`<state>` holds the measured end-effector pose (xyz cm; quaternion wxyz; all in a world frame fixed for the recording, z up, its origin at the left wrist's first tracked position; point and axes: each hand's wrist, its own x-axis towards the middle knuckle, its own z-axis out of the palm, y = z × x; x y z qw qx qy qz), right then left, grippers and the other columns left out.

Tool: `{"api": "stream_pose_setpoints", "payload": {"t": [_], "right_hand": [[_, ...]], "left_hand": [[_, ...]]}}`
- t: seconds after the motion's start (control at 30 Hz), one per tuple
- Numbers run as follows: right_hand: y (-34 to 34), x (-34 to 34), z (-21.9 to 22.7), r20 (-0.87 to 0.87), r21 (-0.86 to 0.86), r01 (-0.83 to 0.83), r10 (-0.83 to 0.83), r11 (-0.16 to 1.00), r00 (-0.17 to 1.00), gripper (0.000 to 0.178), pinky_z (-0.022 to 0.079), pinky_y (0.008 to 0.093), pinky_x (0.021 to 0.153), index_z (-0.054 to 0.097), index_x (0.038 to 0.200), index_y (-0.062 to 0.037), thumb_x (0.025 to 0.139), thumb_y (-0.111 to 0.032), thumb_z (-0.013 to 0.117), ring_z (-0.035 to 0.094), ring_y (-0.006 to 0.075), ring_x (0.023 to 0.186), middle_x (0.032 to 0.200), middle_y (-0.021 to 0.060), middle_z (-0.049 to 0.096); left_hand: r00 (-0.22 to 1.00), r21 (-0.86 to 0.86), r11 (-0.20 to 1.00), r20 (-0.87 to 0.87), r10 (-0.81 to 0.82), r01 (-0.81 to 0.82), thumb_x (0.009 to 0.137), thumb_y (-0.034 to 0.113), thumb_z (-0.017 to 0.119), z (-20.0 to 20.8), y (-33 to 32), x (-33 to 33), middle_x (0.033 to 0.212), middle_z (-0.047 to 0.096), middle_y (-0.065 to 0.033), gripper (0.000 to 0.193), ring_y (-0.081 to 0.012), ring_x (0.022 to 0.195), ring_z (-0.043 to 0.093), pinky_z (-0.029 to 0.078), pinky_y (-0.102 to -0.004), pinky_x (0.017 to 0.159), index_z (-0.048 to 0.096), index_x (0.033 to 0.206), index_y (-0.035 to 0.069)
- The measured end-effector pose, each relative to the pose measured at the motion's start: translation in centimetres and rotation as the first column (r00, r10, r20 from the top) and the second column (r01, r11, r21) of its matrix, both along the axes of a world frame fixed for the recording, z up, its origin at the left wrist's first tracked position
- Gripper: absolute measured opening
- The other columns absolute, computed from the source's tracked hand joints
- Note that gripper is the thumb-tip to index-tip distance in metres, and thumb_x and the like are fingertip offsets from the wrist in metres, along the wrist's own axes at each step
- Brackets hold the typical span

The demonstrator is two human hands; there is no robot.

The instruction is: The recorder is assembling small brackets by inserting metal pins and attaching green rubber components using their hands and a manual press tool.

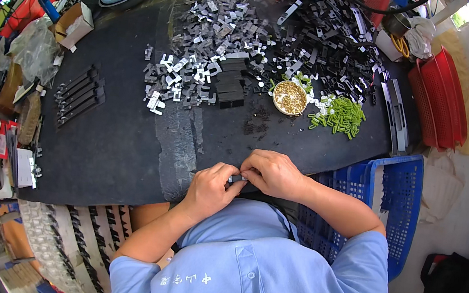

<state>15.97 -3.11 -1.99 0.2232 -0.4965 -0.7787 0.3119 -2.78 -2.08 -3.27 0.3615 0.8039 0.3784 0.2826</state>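
Note:
Close to my body, at the table's front edge, both hands meet over a small dark part with a grey metallic face (235, 178). My left hand (210, 189) is closed round it, thumb and fingers pinching its sides. The fingertips of my right hand (271, 173) press together at the right end of the same part; whether they hold a smaller piece is hidden. Ahead of the hands lie a round dish of tiny brass-coloured pieces (290, 98), a heap of green plastic pieces (340, 116) and a stack of black bars (230, 87).
Grey metal clips (220, 27) and black parts (334, 47) are heaped at the back. Several long black pieces (81, 95) lie in a row at left. A blue crate (394, 207) stands beside my right arm, red baskets (439, 101) beyond. Long metal strips (394, 116) edge the table.

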Motion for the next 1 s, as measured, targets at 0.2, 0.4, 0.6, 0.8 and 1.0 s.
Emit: {"api": "stream_pose_setpoints", "payload": {"t": [0.2,0.4,0.6,0.8,1.0], "right_hand": [[0.9,0.1,1.0,0.237,0.114,-0.185,0.154,0.976,0.959,0.009,0.047,0.0375,0.067,0.062,0.079,-0.0076,0.073,-0.014,0.063,0.060,0.0265,0.073,0.075,0.0066,0.059],[1.6,-0.1,2.0,0.447,0.165,-0.357,0.253,0.919,0.858,0.010,0.047,0.0350,0.067,0.064,0.072,-0.0100,0.068,-0.019,0.066,0.060,0.0224,0.073,0.073,0.0038,0.058],[0.1,0.8,0.3,0.029,-0.046,-0.082,0.084,0.996,0.996,0.013,0.050,0.0341,0.072,0.070,0.081,-0.0096,0.072,-0.018,0.067,0.062,0.0232,0.080,0.077,0.0056,0.062],[2.4,4.9,1.1,-0.060,0.077,0.177,-0.172,0.981,0.983,0.014,0.050,0.0350,0.071,0.069,0.087,-0.0056,0.076,-0.013,0.069,0.062,0.0248,0.079,0.083,0.0101,0.064],[8.4,10.0,-0.8,0.424,0.508,0.086,-0.336,0.857,0.841,0.016,0.044,0.0375,0.072,0.071,0.086,-0.0120,0.074,-0.023,0.068,0.059,0.0236,0.080,0.076,0.0055,0.060]], "left_hand": [[0.999,0.102,0.994,-0.015,-0.029,0.030,0.073,0.012,0.071,-0.5,-0.2,0.0,0.073,0.059,-0.0112,0.018,-0.0277,0.060,0.060,0.049,-0.0351,0.053,0.058,0.080,0.003],[0.998,0.069,0.996,-0.012,-0.058,0.059,0.072,0.010,0.072,-0.5,-0.1,0.1,0.074,0.059,-0.0110,0.019,-0.0281,0.061,0.060,0.050,-0.0363,0.054,0.057,0.079,0.001],[0.998,0.256,0.965,-0.026,-0.055,0.060,0.069,0.008,0.076,-0.5,-0.4,0.1,0.070,0.061,-0.0072,0.022,-0.0173,0.054,0.058,0.047,-0.0287,0.049,0.061,0.084,0.002],[0.995,0.312,0.946,-0.001,-0.099,0.094,0.069,0.003,0.074,0.1,0.8,0.3,0.077,0.064,-0.0115,0.023,-0.0227,0.064,0.064,0.050,-0.0288,0.054,0.064,0.090,0.000],[0.983,0.156,0.984,0.143,-0.111,0.088,0.073,0.001,0.070,1.4,1.5,2.1,0.079,0.065,-0.0105,0.017,-0.0187,0.064,0.063,0.049,-0.0260,0.055,0.067,0.090,0.001]]}}
